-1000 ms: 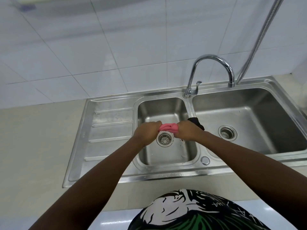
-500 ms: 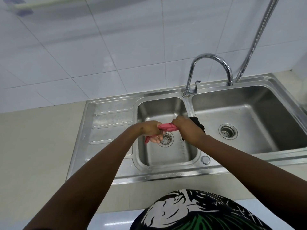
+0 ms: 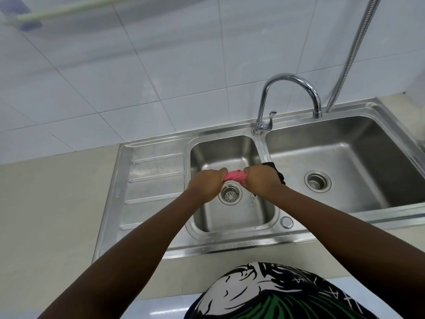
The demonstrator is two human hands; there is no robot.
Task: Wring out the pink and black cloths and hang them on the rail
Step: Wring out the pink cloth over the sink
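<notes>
Risk of slipping: the pink cloth is wet and only a short piece shows between the fists. If one fist loosens during the twist, I think the cloth may drop into the basin of the sink.
Risk of splashing: if the hands drift toward the lower edge of the frame, the squeezed water may fall on the counter and not over the drain.
Risk for the black cloth: it shows just behind the right hand, and a strong twist may knock it or pull it down.
Left hand: a closed fist around the left end of the pink cloth, knuckles up, arm stretched from the lower left of the frame.
Right hand: a closed fist around the right end of the same cloth, arm coming from the lower right.
Place of the pink cloth: middle of the frame, in the air above the drain of the left basin.
Place of the black cloth: right of centre, at the divider between the two basins. I cannot tell whether the right hand also holds it.
Rail: upper left of the frame, on the tiled wall, well apart from the hands.
</notes>
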